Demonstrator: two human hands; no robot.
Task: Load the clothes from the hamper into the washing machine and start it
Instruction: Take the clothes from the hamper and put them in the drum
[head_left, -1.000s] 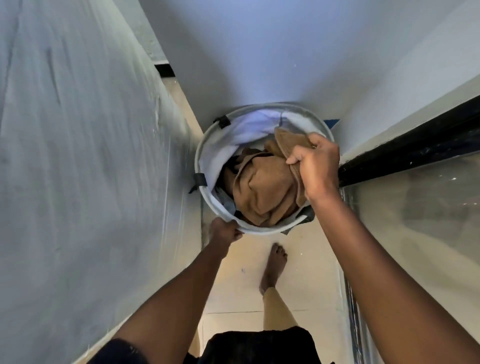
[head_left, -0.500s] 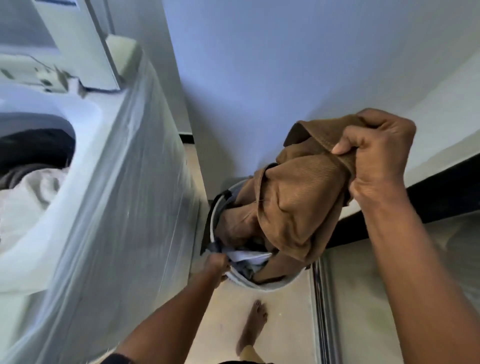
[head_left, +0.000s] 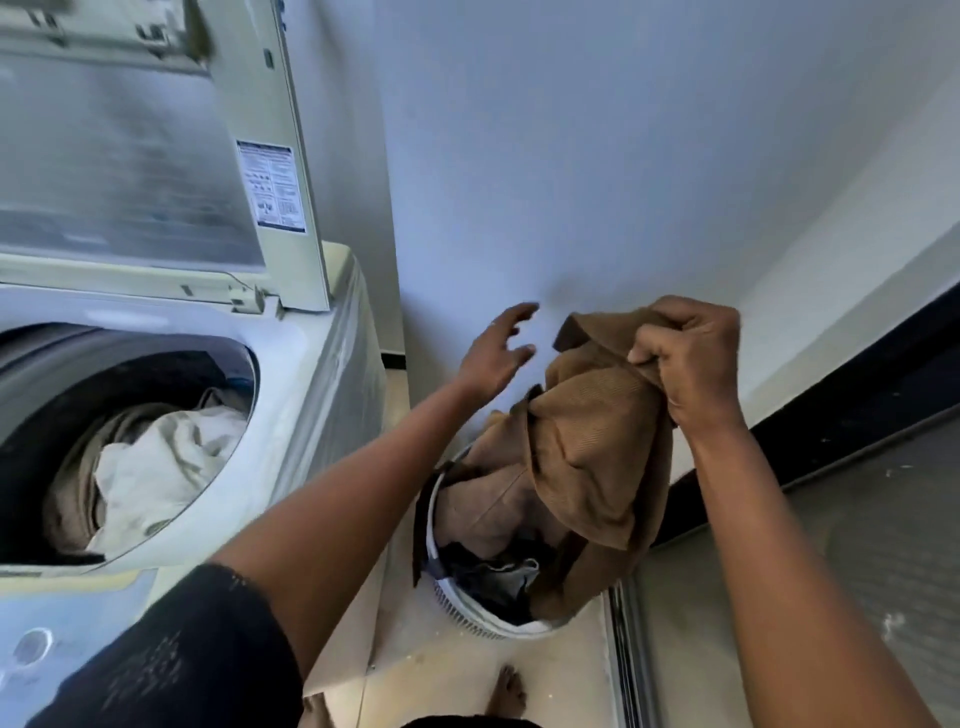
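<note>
My right hand (head_left: 688, 358) grips a brown ribbed garment (head_left: 592, 447) by its top and holds it up; its lower end still hangs into the round white hamper (head_left: 457, 613) on the floor. Dark clothes lie inside the hamper. My left hand (head_left: 496, 353) is raised in the air left of the garment, fingers spread, holding nothing. The top-loading washing machine (head_left: 322, 405) stands at the left with its lid (head_left: 130, 156) up. In its drum (head_left: 31, 415) lie a white cloth (head_left: 156, 467) and other pieces.
A pale wall rises behind the hamper. A black ledge (head_left: 857, 389) and a grey surface run along the right. The gap between machine and right side is narrow. My bare foot (head_left: 509, 699) stands on the tiled floor below the hamper.
My left hand let go of the hamper rim and rose toward the garment. My right hand lifted the brown garment higher. The view swung left, showing the open machine.
</note>
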